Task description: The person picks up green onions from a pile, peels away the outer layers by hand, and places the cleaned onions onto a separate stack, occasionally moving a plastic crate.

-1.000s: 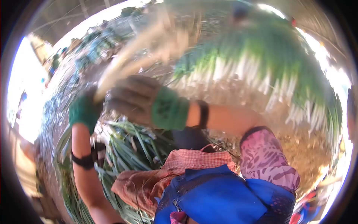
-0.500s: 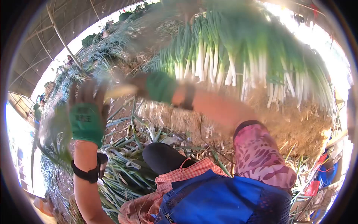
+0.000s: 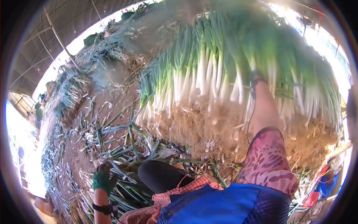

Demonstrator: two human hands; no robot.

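Among the long green onions (image 3: pixel 203 76), laid roots toward you probably for easy reach, your right hand (image 3: pixel 257 75) blurs against their tops (image 3: pixel 238 41), while your left hand (image 3: pixel 105 177) is beside loose leaves (image 3: pixel 125 198), neither grip clear enough to tell.

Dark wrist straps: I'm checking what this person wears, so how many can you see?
2. One strap is just below the left hand; the other strap, blurred, is at the far end of the right forearm, by the green onions. Others may be hidden.
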